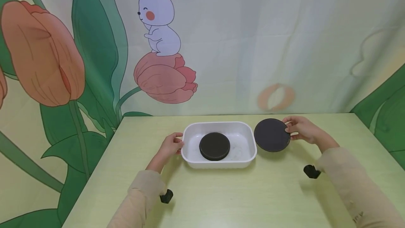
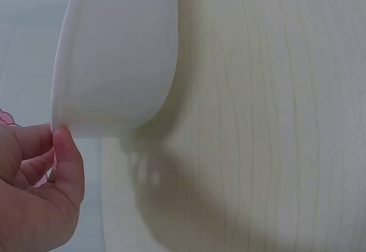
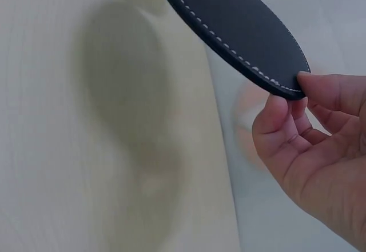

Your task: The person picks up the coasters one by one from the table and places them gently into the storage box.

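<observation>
A white rectangular tub (image 1: pixel 218 165) with rounded corners is near the back of the table, and a thick round black disc (image 1: pixel 215 146), seemingly a stack of coasters, lies inside it. At its left end my left hand (image 1: pixel 171 145) pinches the rim between thumb and fingers; the left wrist view shows the grip at the tub's edge (image 2: pixel 120 58). My right hand (image 1: pixel 303 130) holds a round black coaster (image 1: pixel 272 135) by its right edge, just right of the tub. White stitching runs round the coaster (image 3: pixel 240 29) in the right wrist view, where it is tilted and raised above the table.
The pale wood-grain table (image 1: pixel 221 196) ends at a printed curtain (image 1: pixel 227 62) directly behind the tub. Small black pieces (image 1: pixel 312 171) show below both sleeves. The coaster's shadow (image 3: pixel 123 75) falls on the tabletop.
</observation>
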### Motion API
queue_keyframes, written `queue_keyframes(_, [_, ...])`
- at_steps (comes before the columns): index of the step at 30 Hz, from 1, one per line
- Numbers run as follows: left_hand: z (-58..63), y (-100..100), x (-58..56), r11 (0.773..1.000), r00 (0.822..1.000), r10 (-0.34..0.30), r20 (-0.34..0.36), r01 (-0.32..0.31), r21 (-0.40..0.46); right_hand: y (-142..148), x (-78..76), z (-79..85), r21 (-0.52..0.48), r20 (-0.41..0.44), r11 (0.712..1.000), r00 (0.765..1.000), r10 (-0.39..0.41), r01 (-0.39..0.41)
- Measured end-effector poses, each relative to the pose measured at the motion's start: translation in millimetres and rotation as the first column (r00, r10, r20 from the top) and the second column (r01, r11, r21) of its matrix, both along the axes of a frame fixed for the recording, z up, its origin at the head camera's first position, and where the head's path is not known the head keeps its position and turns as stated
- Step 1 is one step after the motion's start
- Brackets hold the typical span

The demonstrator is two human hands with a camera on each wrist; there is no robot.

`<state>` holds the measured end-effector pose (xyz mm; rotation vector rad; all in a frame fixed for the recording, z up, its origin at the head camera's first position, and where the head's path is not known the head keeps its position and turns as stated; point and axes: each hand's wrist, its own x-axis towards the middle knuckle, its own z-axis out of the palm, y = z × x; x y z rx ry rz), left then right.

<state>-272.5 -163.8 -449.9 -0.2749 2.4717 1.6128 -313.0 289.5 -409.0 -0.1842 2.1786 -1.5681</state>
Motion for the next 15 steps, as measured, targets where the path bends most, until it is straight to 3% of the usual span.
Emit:
queue_keyframes(7, [1.6,0,1.1,1.0,1.0,-0.001,0.002,0.001,-0.005,-8,0.6,14.3,-0.026,-0.047,0.999,0.999,-0.021,0.02])
queue_keyframes(15, [0.8,0,1.3,1.0,1.0,-0.009,-0.008,0.009,0.003,-31,2.3,12.0,-0.109,-0.011,0.994,1.0,0.001,-0.003])
